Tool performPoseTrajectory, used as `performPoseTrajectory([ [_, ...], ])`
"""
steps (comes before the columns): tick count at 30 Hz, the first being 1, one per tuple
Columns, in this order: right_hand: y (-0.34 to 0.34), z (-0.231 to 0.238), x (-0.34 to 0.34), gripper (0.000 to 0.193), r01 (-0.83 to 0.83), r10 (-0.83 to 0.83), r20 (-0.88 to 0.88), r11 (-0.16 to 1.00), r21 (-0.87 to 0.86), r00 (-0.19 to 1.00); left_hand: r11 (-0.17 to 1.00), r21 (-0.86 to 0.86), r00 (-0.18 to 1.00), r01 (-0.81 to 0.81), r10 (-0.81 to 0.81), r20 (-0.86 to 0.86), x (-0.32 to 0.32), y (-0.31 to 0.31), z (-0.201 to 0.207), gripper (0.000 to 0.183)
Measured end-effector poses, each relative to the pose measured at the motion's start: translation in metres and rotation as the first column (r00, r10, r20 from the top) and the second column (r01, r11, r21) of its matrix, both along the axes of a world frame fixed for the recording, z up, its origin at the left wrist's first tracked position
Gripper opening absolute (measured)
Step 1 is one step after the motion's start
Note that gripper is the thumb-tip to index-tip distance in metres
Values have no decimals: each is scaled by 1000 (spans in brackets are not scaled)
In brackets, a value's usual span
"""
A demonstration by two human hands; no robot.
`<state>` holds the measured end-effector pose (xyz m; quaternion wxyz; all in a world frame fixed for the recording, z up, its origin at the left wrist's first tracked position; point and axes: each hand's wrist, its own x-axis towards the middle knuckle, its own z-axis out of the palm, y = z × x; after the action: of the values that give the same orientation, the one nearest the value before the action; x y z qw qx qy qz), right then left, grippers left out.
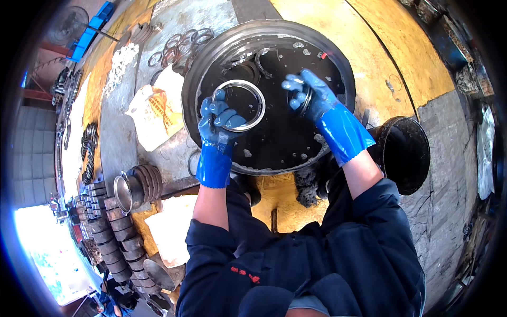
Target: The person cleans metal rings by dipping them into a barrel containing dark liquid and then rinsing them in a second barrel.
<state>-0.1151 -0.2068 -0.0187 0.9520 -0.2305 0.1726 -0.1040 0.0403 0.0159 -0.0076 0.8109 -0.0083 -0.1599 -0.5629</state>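
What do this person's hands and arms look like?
The left hand and right hand wear blue gloves, duller and smeared toward the fingers, with glossy cuffs and wavy hems. Bare forearms show below dark navy sleeves.

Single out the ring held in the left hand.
The bright silver ring, gripped by the left hand over the round black tub; the darker, duller rings lie heaped to the tub's left.

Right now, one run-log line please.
left hand: gripping metal ring; right hand: holding dark object, kind unclear; both: over basin of dark liquid
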Motion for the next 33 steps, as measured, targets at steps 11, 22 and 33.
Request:
performPoseTrajectory([
  [11, 53, -10, 10, 46, -265, 249, -143, 958, -111, 958, 998, 49, 999, 34, -32, -41, -14, -12, -1, 41],
  [22, 55, -6, 10, 33, -127, 101, -201, 985, -120, 974, 299, 693, 719, -655, -34, 694, -35, -12, 0, 27],
  [33, 36, -3, 4, 30, -158, 129, -182, 975, -154, 975, 596, 716, 895, -363, 8, 446, -39, -7, 13, 40],
])
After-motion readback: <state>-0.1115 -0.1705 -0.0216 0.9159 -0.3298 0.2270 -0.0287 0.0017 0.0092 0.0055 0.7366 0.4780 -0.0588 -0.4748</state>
